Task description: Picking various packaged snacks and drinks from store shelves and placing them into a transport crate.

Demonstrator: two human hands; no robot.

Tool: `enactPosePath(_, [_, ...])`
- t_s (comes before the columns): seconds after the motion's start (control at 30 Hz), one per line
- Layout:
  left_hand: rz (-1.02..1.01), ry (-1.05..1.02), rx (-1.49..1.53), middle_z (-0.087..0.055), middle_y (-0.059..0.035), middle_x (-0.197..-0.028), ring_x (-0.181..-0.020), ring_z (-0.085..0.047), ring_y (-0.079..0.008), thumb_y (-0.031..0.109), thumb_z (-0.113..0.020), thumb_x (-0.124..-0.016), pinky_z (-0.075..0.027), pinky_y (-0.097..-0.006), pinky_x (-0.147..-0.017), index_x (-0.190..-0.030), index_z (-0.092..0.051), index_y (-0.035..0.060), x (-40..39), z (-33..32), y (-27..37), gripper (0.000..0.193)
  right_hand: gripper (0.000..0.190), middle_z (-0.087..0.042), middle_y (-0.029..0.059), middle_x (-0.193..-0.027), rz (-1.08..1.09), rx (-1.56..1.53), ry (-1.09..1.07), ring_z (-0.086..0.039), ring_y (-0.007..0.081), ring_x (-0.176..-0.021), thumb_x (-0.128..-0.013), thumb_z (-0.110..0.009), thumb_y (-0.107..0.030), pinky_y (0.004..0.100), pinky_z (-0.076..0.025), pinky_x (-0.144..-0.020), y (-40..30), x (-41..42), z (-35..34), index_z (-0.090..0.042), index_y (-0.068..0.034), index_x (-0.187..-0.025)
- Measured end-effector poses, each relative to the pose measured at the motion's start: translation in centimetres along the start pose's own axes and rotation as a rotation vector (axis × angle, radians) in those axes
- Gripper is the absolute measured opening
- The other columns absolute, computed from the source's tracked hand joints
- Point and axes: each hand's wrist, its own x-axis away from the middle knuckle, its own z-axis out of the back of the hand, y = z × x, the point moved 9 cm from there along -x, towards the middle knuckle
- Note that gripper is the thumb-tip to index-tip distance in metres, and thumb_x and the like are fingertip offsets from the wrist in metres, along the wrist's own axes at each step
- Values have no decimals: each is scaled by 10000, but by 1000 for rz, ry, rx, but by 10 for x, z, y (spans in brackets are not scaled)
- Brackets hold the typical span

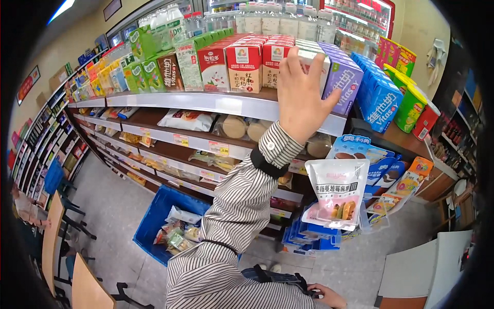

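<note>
My left hand is raised at the top shelf, back of the hand up and fingers spread, in front of a white drink carton. Whether its fingertips touch the carton is unclear. Red-topped drink cartons stand to its left, purple drink cartons to its right, and blue drink cartons farther right. Low at the bottom edge, my right hand is partly hidden by the striped sleeve, its fingers by a dark item at my waist; its grip is unclear.
A blue bin with packaged snacks stands on the floor below the shelves. Snack packs hang on a rack at right. Wooden tables stand lower left, near a person. A white counter is lower right.
</note>
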Motion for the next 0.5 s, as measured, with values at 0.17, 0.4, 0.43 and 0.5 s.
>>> enactPosePath(0.17, [-13, 170, -16, -359, -277, -1236, -1016, -519, -425, 183, -726, -783, -454, -476, -833, -1170, -430, 87, 8, 7, 5, 497, 426, -564, 13, -1105, 29, 12, 5, -507, 94, -902, -800, -707, -82, 254, -426, -827, -13, 1, -5, -556, -81, -1198])
enactPosePath(0.4, [21, 163, 118, -335, -288, -1250, -872, -578, -429, 145, -696, -807, -488, -458, -741, -1198, -392, 85, 14, 8, -3, 498, 448, -559, 9, -1136, 26, 15, -19, -507, 106, -929, -794, -713, -81, 264, -427, -841, -6, -4, 1, -549, -83, -1211])
enactPosePath(0.43, [10, 170, 130, -332, -290, -1253, -874, -577, -431, 143, -694, -810, -487, -462, -745, -1197, -391, 81, 15, 9, -2, 496, 447, -558, 9, -1143, 9, 16, -23, -509, 106, -933, -794, -713, -80, 265, -428, -842, -3, -5, 2, -550, -84, -1210])
enactPosePath(0.5, [22, 147, 138, -329, -289, -1253, -875, -577, -430, 135, -695, -809, -488, -460, -742, -1197, -388, 77, 17, 9, -3, 498, 444, -560, 9, -1149, -2, 38, -14, -509, 107, -934, -796, -713, -79, 265, -428, -845, -4, -5, 3, -550, -83, -1210])
